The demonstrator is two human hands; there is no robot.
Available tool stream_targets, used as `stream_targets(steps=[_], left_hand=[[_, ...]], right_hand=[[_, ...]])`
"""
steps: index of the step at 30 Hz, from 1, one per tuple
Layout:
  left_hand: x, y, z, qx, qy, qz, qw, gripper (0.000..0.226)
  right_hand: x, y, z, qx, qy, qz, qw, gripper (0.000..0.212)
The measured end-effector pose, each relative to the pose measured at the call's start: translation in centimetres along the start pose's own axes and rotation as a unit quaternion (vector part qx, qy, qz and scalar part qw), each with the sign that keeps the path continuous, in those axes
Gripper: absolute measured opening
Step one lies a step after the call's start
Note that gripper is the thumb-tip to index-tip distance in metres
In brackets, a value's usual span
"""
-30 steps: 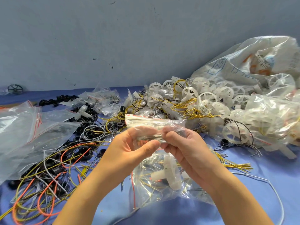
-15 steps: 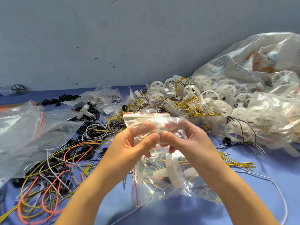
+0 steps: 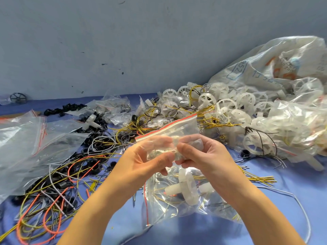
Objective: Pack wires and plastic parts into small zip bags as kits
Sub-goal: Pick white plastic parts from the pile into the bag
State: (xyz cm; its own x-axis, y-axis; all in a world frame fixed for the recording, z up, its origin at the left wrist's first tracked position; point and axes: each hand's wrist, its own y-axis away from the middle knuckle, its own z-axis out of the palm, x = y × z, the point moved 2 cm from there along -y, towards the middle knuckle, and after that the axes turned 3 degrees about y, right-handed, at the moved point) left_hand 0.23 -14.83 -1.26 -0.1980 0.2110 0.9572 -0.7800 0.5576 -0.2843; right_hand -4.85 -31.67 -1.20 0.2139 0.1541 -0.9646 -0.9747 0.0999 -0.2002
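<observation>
I hold a small clear zip bag (image 3: 174,131) with a red strip along its top in front of me, tilted so its right end is higher. My left hand (image 3: 146,161) pinches its lower left part between thumb and fingers. My right hand (image 3: 203,156) pinches its lower right part, thumbs nearly touching. Small pale contents show through the plastic. Below my hands on the blue surface lies a filled zip bag (image 3: 178,198) holding a white plastic wheel on a shaft (image 3: 187,188) and thin wires.
A tangle of orange, yellow, grey and black wires (image 3: 53,188) spreads at the left. Empty zip bags (image 3: 26,144) lie further left. White plastic wheels (image 3: 235,110) pile up at the back right beside a big woven sack (image 3: 276,68). Loose yellow wires (image 3: 260,179) lie at the right.
The bag's zip edge has swung from level to slanting up toward the right. Both hands stayed on it and shifted slightly lower on the bag.
</observation>
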Motion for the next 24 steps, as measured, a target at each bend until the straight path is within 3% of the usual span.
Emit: stream_targets(steps=[6, 14, 19, 24], left_hand=[[0.08, -0.33, -0.02, 0.037, 0.029, 0.0, 0.999, 0.013], [-0.48, -0.23, 0.1, 0.032, 0.001, -0.012, 0.999, 0.026], [-0.15, -0.38, 0.09, 0.062, 0.031, -0.022, 0.997, 0.022], [0.15, -0.35, 0.11, 0.047, 0.032, -0.02, 0.998, 0.024]], right_hand=[[-0.02, 0.19, 0.21, -0.047, -0.015, -0.017, 0.999, 0.029], [-0.23, 0.41, -0.38, 0.036, 0.071, -0.006, 0.997, 0.027], [-0.67, 0.7, -0.21, -0.003, 0.09, -0.005, 0.996, 0.041], [-0.65, 0.75, -0.1, 0.01, 0.052, -0.007, 0.999, 0.031]])
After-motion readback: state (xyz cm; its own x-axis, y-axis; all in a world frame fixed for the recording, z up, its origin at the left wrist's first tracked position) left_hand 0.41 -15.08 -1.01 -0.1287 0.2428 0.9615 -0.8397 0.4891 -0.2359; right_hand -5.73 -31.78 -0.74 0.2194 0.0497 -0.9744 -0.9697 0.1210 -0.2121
